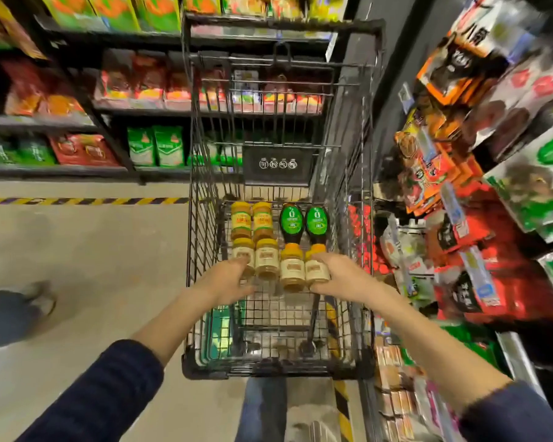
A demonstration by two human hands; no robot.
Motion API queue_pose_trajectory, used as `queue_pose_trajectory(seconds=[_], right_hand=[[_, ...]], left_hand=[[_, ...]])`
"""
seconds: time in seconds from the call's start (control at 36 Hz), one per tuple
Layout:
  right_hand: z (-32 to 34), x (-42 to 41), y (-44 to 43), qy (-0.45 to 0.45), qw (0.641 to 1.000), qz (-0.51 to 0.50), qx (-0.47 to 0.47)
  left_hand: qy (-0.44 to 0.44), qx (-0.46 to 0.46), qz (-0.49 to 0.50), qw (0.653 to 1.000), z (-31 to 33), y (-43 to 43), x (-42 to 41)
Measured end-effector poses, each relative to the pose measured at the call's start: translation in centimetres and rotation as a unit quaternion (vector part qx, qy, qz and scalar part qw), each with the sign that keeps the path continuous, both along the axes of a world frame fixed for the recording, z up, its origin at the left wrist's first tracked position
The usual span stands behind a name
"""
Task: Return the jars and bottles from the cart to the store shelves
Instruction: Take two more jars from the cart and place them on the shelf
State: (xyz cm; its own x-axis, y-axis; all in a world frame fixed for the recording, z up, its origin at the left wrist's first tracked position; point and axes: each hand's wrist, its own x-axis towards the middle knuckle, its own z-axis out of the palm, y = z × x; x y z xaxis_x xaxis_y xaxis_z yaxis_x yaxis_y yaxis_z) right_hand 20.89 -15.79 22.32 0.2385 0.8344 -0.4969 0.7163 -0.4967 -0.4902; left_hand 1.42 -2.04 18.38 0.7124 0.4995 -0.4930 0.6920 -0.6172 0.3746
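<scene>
Blurred shelves [45,170], tiny print
Print on every jar [264,260] is unreadable; left hand [229,277] and right hand [336,272] each hide part of one.

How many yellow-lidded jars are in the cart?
6. Two jars in the far row, left of the bottles; four in the near row, the left hand on the leftmost, the right hand gripping the rightmost. None seems hidden.

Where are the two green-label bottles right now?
Head view: the green-label bottles lie side by side in the cart's far row, right side, just beyond the jar the right hand grips, right of two yellow-label jars.
</scene>
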Motion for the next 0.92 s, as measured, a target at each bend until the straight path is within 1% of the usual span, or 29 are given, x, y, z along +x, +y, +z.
queue_pose_trajectory(seconds=[0.08, 0.17, 0.28, 0.36, 0.42, 0.5, 0.61, 0.64, 0.67, 0.72, 0.78, 0.83, 0.92], right_hand=[[-2.4, 1.4, 2.6, 0.026, 0.999, -0.026, -0.024], [-5.2, 2.0, 4.7, 0.055, 0.997, -0.056, -0.024], [-9.3, 2.8, 7.1, 0.075, 0.993, -0.065, -0.057], [-11.5, 2.9, 8.9, 0.107, 0.988, -0.09, -0.061], [-13.5, 3.1, 9.7, 0.109, 0.986, -0.095, -0.088], [-16.5, 3.5, 10.8, 0.092, 0.987, -0.087, -0.095], [-19.8, 3.6, 12.1, 0.141, 0.979, -0.096, -0.112], [-20.5, 3.8, 12.4, 0.134, 0.98, -0.095, -0.112], [-21.2, 3.9, 12.7, 0.148, 0.979, -0.093, -0.101], [-22.1, 4.1, 13.3, 0.192, 0.97, -0.109, -0.105], [-23.0, 4.1, 13.6, 0.192, 0.972, -0.112, -0.079], [-23.6, 4.1, 13.9, 0.204, 0.969, -0.124, -0.066], [-24.0, 4.3, 14.5, 0.219, 0.961, -0.15, -0.082]], left_hand=[[0.002, -0.044, 0.021, 0.999, -1.9, 2.0, 1.2], [0.01, -0.077, 0.048, 0.996, -3.9, 3.7, 2.1], [0.022, -0.115, 0.098, 0.988, -7.0, 5.7, 2.9], [0.018, -0.122, 0.135, 0.983, -9.0, 6.7, 3.5], [0.019, -0.131, 0.166, 0.977, -10.4, 7.4, 3.9], [0.022, -0.158, 0.219, 0.962, -13.1, 8.4, 4.4], [-0.001, -0.184, 0.267, 0.946, -16.0, 9.5, 4.9], [-0.009, -0.191, 0.28, 0.941, -16.6, 9.6, 5.2], [-0.015, -0.195, 0.292, 0.936, -17.0, 9.8, 5.3], [-0.025, -0.23, 0.33, 0.915, -17.8, 10.1, 5.5], [-0.044, -0.262, 0.363, 0.893, -19.4, 10.6, 5.3], [-0.048, -0.272, 0.377, 0.884, -20.8, 10.9, 5.2], [-0.043, -0.296, 0.399, 0.867, -22.3, 11.1, 5.2]])
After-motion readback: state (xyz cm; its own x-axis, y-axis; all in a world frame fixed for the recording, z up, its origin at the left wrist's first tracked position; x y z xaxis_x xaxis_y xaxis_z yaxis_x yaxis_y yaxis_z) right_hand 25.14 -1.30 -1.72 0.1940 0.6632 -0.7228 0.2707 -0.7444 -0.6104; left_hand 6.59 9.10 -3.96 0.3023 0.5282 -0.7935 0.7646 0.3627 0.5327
